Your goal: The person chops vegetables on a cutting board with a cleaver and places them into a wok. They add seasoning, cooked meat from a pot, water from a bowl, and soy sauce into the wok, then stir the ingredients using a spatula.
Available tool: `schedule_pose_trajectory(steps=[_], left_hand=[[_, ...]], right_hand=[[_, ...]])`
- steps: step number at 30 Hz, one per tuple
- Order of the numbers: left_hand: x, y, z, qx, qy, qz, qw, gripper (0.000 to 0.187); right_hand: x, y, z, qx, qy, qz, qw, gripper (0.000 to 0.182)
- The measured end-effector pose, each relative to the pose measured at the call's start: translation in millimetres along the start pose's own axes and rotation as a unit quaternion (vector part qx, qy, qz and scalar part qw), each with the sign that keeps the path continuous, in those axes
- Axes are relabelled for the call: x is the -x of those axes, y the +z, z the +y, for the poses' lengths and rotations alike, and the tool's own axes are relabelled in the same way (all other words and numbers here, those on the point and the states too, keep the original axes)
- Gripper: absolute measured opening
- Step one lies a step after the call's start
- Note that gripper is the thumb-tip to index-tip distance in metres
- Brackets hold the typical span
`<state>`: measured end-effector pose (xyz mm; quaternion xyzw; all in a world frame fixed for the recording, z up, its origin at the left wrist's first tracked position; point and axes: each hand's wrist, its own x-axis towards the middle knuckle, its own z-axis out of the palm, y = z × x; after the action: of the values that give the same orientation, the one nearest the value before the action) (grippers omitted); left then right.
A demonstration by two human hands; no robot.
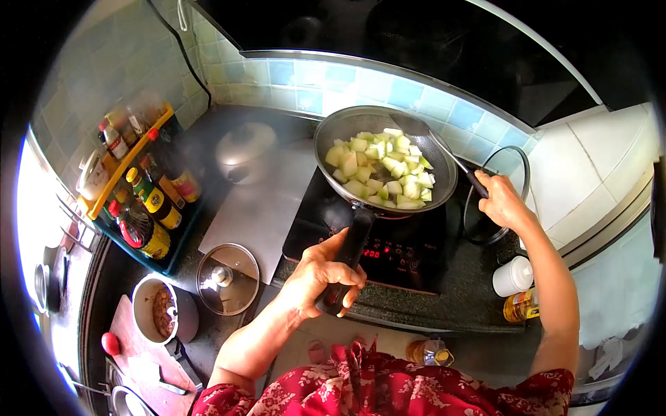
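Note:
My left hand (320,276) is wrapped around the black handle of a deep frying pan (341,125). The pan sits over a black induction cooker (409,270) with lit red digits. Pale green, peeled-looking chunks of vegetable (385,165) cover much of its bottom. In my right hand (503,201) is the dark grip of a spatula (454,154). Its blade lies inside the pan's far right edge, beside the chunks. Behind my right hand, a glass lid (477,220) with a dark rim leans by the tiled wall.
At left stand a bottle rack (132,170), a pot with a lid (246,149) and a glass lid (229,277). A saucepan (182,315) holding brownish food and a knife (170,388) rest near a pink cutting board (128,347). A white bottle (512,276) and an oil bottle (519,307) are at right.

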<state>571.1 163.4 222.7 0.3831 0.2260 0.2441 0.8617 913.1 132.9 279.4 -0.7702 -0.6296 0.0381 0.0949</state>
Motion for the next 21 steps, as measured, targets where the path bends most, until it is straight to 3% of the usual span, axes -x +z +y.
schedule_pose_trajectory(steps=[2, 4, 5, 8, 13, 19, 20, 21], left_hand=[[0.0, 0.0, -0.7, 0.007, 0.002, -0.001, 1.000, 0.077], [-0.1, 1.0, 0.0, 0.007, 0.000, 0.001, 1.000, 0.078], [0.1, 1.8, 0.5, 0.004, -0.003, 0.003, 1.000, 0.078], [0.4, 5.0, 0.1, -0.006, -0.002, 0.023, 1.000, 0.079], [-1.8, -1.4, -0.4, 0.003, -0.012, 0.002, 1.000, 0.081], [0.4, -1.0, 3.3, 0.006, -0.011, 0.006, 1.000, 0.082], [0.4, -0.8, 3.1, 0.006, -0.009, 0.009, 1.000, 0.082], [0.2, -1.4, 2.3, 0.006, -0.010, 0.007, 1.000, 0.082]], right_hand=[[-6.8, 10.9, 10.9, 0.017, -0.054, 0.026, 0.998, 0.056], [-7.9, 5.9, -4.3, -0.245, 0.089, -0.138, 0.956, 0.048], [-9.7, 13.4, 2.3, -0.348, 0.059, -0.124, 0.927, 0.040], [-6.8, 6.4, 4.7, -0.391, 0.103, -0.158, 0.901, 0.037], [23.0, -2.8, 4.2, -0.434, 0.095, -0.188, 0.876, 0.049], [41.1, -14.7, -4.1, -0.351, 0.055, -0.122, 0.927, 0.052], [38.0, -13.6, -7.4, -0.317, 0.055, -0.090, 0.943, 0.032], [30.1, -10.5, -3.3, -0.293, 0.061, -0.080, 0.951, 0.026]])
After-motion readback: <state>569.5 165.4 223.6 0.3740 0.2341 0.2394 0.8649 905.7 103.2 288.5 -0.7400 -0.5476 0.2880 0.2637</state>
